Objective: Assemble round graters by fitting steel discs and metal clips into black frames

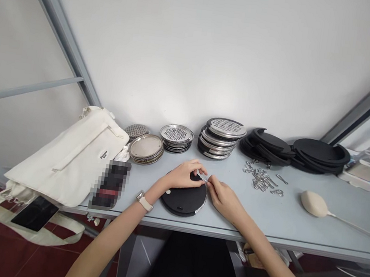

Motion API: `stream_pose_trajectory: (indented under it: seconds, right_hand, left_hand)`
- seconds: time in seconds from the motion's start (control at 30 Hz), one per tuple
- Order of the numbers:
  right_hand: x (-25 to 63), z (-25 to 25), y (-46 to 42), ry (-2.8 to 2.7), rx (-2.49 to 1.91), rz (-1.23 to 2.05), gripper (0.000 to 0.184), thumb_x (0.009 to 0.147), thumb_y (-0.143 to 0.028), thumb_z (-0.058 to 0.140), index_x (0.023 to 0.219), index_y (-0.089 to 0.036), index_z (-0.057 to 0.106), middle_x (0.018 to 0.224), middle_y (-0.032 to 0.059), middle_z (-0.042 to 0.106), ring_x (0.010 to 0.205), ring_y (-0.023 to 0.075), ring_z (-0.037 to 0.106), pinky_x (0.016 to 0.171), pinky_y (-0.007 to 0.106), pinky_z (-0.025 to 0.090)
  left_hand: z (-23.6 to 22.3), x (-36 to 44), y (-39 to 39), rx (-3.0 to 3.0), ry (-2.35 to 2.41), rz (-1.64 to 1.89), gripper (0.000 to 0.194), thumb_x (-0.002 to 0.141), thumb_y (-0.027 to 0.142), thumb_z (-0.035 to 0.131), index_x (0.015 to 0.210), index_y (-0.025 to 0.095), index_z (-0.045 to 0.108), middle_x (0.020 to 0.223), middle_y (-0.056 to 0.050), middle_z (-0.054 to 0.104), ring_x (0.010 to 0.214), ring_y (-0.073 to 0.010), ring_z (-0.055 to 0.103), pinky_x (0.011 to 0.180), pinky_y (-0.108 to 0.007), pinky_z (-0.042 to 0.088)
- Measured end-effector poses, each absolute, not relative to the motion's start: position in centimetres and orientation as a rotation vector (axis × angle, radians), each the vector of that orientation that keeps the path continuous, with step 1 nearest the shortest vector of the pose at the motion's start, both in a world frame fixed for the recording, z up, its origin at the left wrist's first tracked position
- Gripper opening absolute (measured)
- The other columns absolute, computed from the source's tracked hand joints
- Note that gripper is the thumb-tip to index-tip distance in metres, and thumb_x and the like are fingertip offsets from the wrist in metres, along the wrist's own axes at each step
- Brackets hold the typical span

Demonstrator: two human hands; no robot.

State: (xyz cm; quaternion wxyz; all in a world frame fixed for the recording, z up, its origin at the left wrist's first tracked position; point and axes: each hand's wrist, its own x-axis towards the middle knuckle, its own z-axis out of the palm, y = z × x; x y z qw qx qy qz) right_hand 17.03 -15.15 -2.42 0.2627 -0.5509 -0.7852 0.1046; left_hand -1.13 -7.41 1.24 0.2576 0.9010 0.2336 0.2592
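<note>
A black round disc [182, 200] with a strip of shiny metal along its right edge lies flat near the table's front. My left hand [185, 175] bends over its far side, thumb along the top and fingers curled at the rim. At the disc's upper right edge, a small silver metal clip [203, 177] shows between my two hands. The fingers of my right hand [223, 198] are pinched round its near end. Left fingertips touch or nearly touch the clip; the exact contact is partly hidden.
Behind the disc stand stacks of metal grater discs [176, 133], plain metal discs [146, 148] and rimmed grater discs [224, 139]. Black plastic rings [269, 145] and loose metal clips [261, 179] lie rightward, near a cream corded device [314, 203]. A white bag [76, 156] occupies the left.
</note>
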Motion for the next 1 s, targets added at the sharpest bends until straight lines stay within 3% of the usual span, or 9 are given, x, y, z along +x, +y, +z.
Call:
stream_pose_trajectory:
  seconds: [0.17, 0.33, 0.5, 1.0]
  right_hand:
    - [16.78, -2.55, -14.92, -2.194, -1.513, 0.184, 0.022, 0.096, -0.025, 0.024, 0.093, -0.020, 0.045, 0.069, 0.0044, 0.060, 0.064, 0.0197, 0.055, 0.058, 0.028, 0.034]
    - [16.79, -2.53, -14.87, -2.222, -1.503, 0.162, 0.023, 0.096, -0.025, 0.025, 0.092, -0.019, 0.047, 0.071, 0.0049, 0.061, 0.064, 0.0193, 0.055, 0.059, 0.028, 0.035]
    - [16.89, -2.59, -14.89, -2.227, -1.522, 0.157, 0.022, 0.096, -0.025, 0.024, 0.092, -0.019, 0.045, 0.069, 0.0041, 0.059, 0.063, 0.0191, 0.054, 0.059, 0.027, 0.035]
    - [17.01, -2.50, -14.95, -2.175, -1.456, 0.261, 0.021, 0.097, -0.027, 0.024, 0.090, -0.021, 0.043, 0.070, 0.0037, 0.058, 0.062, 0.0184, 0.053, 0.060, 0.028, 0.036]
  left_hand:
    - [1.33, -1.09, -7.62, 2.484, 0.605, 0.691, 0.017, 0.078, 0.020, 0.060, 0.095, 0.018, 0.061, 0.090, -0.001, 0.057, 0.073, -0.0110, 0.052, 0.072, -0.024, 0.044]
    - [1.42, -1.09, -7.89, 2.491, 0.631, 0.722, 0.017, 0.078, 0.021, 0.059, 0.094, 0.018, 0.061, 0.100, -0.004, 0.055, 0.077, -0.0115, 0.054, 0.076, -0.025, 0.045]
    - [1.41, -1.05, -7.78, 2.518, 0.633, 0.721, 0.011, 0.082, 0.018, 0.053, 0.089, 0.017, 0.061, 0.089, -0.002, 0.057, 0.078, -0.0124, 0.053, 0.075, -0.025, 0.044]
    - [1.17, -1.02, -7.40, 2.537, 0.733, 0.712, 0.010, 0.084, 0.015, 0.047, 0.085, 0.017, 0.057, 0.085, -0.003, 0.057, 0.081, -0.0150, 0.053, 0.078, -0.028, 0.044]
